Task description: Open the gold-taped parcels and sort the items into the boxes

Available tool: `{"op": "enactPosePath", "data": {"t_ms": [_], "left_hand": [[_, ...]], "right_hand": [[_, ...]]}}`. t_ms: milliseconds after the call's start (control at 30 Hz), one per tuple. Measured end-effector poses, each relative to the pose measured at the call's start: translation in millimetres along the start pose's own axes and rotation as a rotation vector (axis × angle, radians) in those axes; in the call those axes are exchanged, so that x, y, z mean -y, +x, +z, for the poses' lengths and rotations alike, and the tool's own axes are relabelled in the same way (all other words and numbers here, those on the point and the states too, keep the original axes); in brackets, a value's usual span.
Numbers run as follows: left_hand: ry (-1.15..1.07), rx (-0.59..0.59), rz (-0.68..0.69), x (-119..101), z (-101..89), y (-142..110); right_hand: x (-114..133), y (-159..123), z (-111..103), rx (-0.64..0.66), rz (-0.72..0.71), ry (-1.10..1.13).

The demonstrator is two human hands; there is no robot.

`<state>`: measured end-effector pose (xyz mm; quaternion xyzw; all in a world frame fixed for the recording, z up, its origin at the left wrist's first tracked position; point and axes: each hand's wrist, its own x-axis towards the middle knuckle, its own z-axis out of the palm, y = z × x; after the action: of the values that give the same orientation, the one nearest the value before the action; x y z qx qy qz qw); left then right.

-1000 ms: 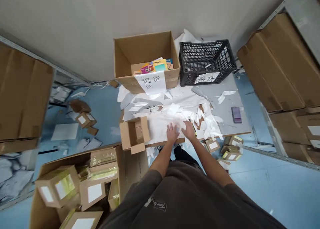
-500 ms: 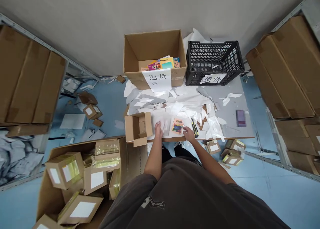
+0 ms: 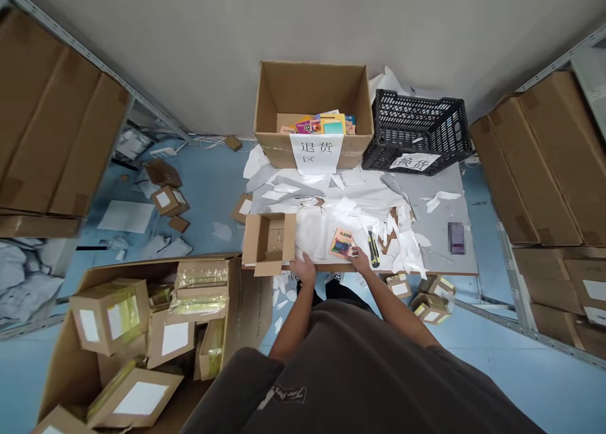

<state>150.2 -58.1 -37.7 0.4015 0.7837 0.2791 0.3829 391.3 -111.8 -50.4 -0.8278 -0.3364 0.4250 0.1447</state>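
My left hand (image 3: 303, 268) is at the table's front edge, fingers apart, beside the right flap of a small open cardboard box (image 3: 269, 235). A clear, whitish plastic wrap (image 3: 312, 232) lies flat just beyond that hand. My right hand (image 3: 360, 259) pinches the lower right corner of a small orange-pink booklet or flat pack (image 3: 341, 242) with a colourful picture, which rests on the table. Right of it lies a black and yellow utility knife (image 3: 374, 249), apart from my fingers.
Behind stand a large carton (image 3: 269, 151) holding colourful booklets and a black plastic crate (image 3: 416, 131), both with paper signs. Torn white paper (image 3: 345, 206) litters the table. A big carton (image 3: 231, 295) of taped parcels stands at lower left. A purple item (image 3: 457, 238) lies right.
My left hand has let go of the plastic wrap and drawn back toward the table edge and small box. My right hand stays at the booklet. The view has shifted and turned slightly.
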Motion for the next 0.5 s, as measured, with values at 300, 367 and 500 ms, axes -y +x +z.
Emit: {"op": "enactPosePath", "data": {"t_ms": [300, 367, 500], "left_hand": [[0.277, 0.726, 0.198, -47.4, 75.2, 9.1], [0.307, 0.738, 0.128, -49.8, 94.0, 25.3], [0.247, 0.802, 0.064, -39.7, 108.0, 42.0]], "right_hand": [[10.6, 18.2, 13.8, -0.029, 0.028, 0.053], [11.2, 24.7, 13.7, -0.042, 0.059, 0.065], [9.2, 32.5, 9.2, -0.027, 0.115, 0.092]]}}
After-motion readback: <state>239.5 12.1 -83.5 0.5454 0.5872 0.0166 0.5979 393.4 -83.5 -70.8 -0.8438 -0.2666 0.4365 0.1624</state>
